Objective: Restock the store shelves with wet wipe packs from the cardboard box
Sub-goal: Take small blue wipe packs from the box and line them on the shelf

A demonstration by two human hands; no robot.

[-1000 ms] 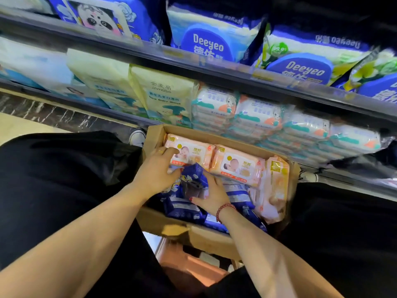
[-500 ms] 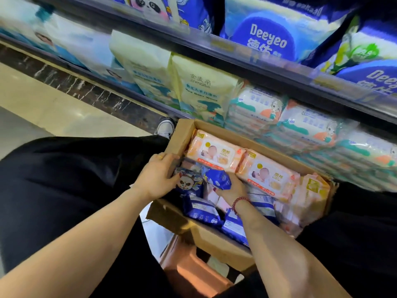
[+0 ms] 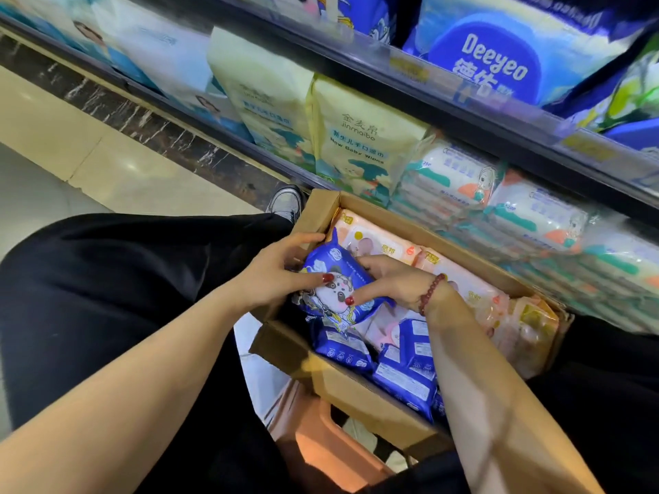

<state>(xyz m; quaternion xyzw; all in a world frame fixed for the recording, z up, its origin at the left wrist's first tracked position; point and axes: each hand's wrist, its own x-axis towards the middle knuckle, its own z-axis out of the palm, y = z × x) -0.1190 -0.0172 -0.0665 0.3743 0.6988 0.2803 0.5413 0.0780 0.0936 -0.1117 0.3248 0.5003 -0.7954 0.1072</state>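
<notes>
An open cardboard box (image 3: pixel 360 390) rests across my lap. Both hands hold one blue wet wipe pack (image 3: pixel 331 279) with a cartoon face above the box's left end. My left hand (image 3: pixel 274 272) grips its left side, thumb on the front. My right hand (image 3: pixel 388 283), with a red bead bracelet, grips its right side, thumb also on the front. More blue packs (image 3: pixel 403 372) lie below in the box, and pink packs (image 3: pixel 463 279) line its far side and right end.
The lower shelf just beyond the box holds yellow wipe bags (image 3: pixel 356 137) and white-and-teal packs (image 3: pixel 535 219). The upper shelf carries blue Deeyeo bags (image 3: pixel 499 51). An orange stool (image 3: pixel 321 440) shows between my legs. Tiled floor (image 3: pixel 71 165) and my shoe (image 3: pixel 285 205) lie to the left.
Both hands have lifted a blue cartoon pack out of the box's left end, where they were reaching among the packs before. The view has shifted left.
</notes>
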